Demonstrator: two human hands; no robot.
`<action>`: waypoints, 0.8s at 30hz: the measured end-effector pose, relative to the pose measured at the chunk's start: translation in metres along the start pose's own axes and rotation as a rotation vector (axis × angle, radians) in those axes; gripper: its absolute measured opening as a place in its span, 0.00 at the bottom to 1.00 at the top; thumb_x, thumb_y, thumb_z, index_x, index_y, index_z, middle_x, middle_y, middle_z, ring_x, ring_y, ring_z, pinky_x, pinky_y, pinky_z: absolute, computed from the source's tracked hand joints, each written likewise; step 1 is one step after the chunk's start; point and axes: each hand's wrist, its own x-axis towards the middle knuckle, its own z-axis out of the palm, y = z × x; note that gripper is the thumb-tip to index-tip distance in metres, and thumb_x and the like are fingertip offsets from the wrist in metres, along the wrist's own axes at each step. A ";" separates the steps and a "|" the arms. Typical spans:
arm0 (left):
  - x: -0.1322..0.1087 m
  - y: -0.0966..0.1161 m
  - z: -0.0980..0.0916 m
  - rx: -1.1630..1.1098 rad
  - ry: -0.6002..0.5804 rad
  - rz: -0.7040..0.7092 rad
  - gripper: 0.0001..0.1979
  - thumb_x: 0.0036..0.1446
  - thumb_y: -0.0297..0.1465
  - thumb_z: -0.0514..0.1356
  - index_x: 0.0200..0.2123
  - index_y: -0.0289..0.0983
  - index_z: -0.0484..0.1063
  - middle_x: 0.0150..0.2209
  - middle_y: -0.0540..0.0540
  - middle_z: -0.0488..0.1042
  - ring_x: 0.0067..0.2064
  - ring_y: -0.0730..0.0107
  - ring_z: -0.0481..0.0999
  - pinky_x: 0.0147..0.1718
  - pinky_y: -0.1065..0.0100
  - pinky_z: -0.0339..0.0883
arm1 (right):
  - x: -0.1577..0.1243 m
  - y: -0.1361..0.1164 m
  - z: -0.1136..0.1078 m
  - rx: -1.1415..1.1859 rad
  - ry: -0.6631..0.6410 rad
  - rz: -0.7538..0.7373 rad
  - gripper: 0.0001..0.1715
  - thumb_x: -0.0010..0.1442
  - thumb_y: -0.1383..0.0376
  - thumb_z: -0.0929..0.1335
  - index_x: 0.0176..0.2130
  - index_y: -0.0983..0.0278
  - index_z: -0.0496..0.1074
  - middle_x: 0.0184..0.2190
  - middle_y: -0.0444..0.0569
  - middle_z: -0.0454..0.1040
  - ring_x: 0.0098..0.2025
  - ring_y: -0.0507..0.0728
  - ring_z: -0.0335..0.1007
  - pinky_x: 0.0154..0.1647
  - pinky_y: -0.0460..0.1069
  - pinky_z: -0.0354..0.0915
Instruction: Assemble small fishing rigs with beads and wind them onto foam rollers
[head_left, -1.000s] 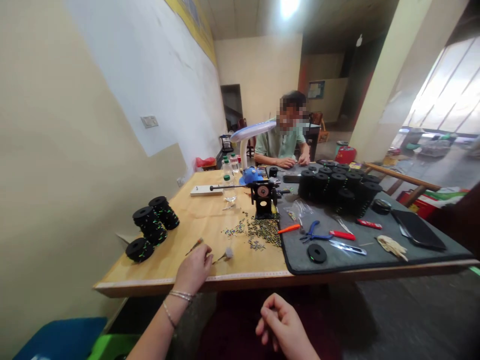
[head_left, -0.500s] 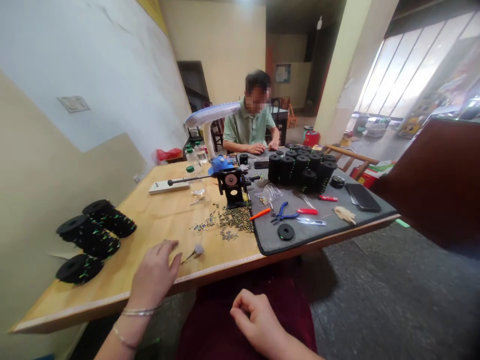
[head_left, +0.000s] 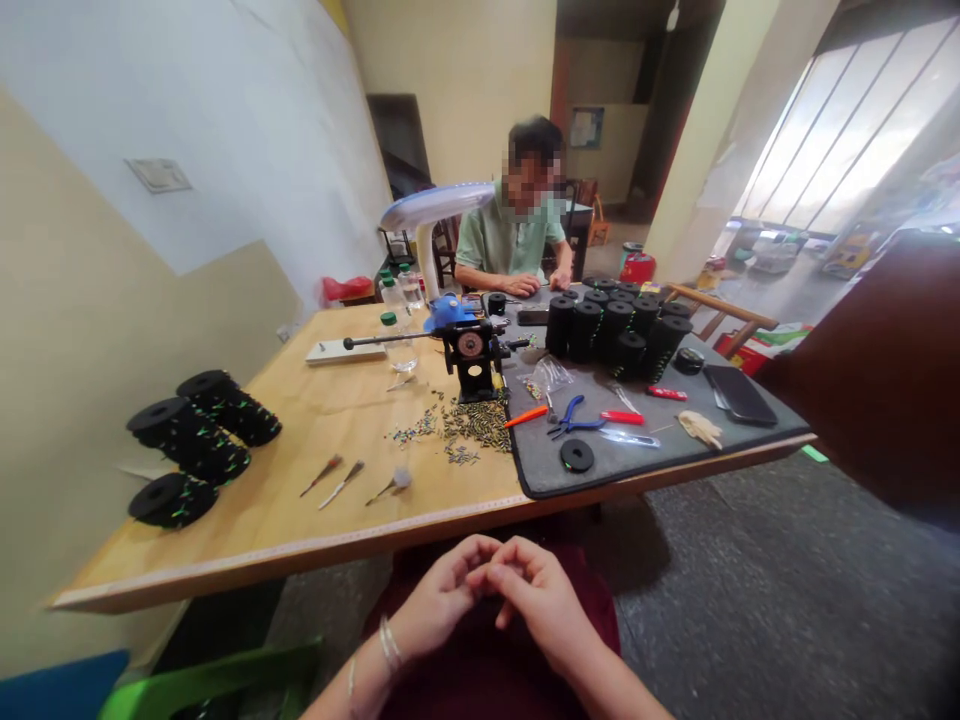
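Note:
My left hand [head_left: 446,590] and my right hand [head_left: 534,592] meet over my lap, in front of the table edge. Their fingers are curled and touch at the tips. Whether anything small is between them is hidden. On the wooden table [head_left: 277,540] beyond lie three small brush-like tools: one with an orange-brown part [head_left: 321,475], one with a pale handle [head_left: 341,484], and one with a whitish tuft [head_left: 390,485]. Behind them is a scattered heap of small beads or tube-like pieces [head_left: 476,425], below a black hand-cranked device with a dial [head_left: 471,360].
Stacked black foam spools [head_left: 180,440] stand at the left; more spools [head_left: 615,325] crowd the grey mat [head_left: 540,470]. Blue pliers [head_left: 574,415], a single spool [head_left: 577,456] and a phone [head_left: 741,394] lie there. A lamp [head_left: 435,205] and bottles stand behind. A person [head_left: 514,240] sits opposite.
My left hand has left the tabletop and come back to my right hand over the lap. Two of the brush-like tools, hidden before, now show. The view has shifted slightly.

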 end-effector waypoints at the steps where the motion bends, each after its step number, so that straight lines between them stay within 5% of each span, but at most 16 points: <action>1: 0.003 0.000 0.005 -0.030 -0.044 -0.009 0.12 0.46 0.26 0.61 0.38 0.36 0.70 0.34 0.48 0.74 0.35 0.68 0.72 0.35 0.69 0.64 | 0.001 -0.005 -0.001 0.036 0.008 0.004 0.18 0.49 0.54 0.72 0.26 0.65 0.67 0.25 0.47 0.77 0.24 0.51 0.69 0.17 0.41 0.60; 8: 0.014 0.006 0.017 -0.058 -0.170 -0.035 0.09 0.46 0.23 0.60 0.34 0.34 0.69 0.29 0.49 0.72 0.31 0.73 0.69 0.31 0.72 0.61 | 0.009 -0.025 -0.015 0.184 0.115 0.009 0.18 0.48 0.56 0.73 0.26 0.65 0.66 0.26 0.48 0.78 0.18 0.48 0.67 0.13 0.39 0.54; 13: 0.015 0.001 0.016 -0.054 -0.083 -0.116 0.10 0.48 0.33 0.63 0.32 0.34 0.69 0.25 0.49 0.73 0.27 0.73 0.71 0.29 0.70 0.63 | 0.017 -0.024 -0.030 0.228 0.180 -0.006 0.18 0.48 0.57 0.74 0.27 0.66 0.66 0.33 0.54 0.80 0.37 0.59 0.77 0.15 0.39 0.54; 24: 0.020 -0.004 0.014 -0.042 -0.008 -0.175 0.09 0.46 0.32 0.62 0.29 0.33 0.68 0.23 0.47 0.75 0.27 0.71 0.73 0.29 0.69 0.65 | 0.024 -0.020 -0.043 0.300 0.272 -0.003 0.18 0.46 0.58 0.75 0.28 0.65 0.66 0.28 0.48 0.79 0.30 0.54 0.75 0.16 0.39 0.55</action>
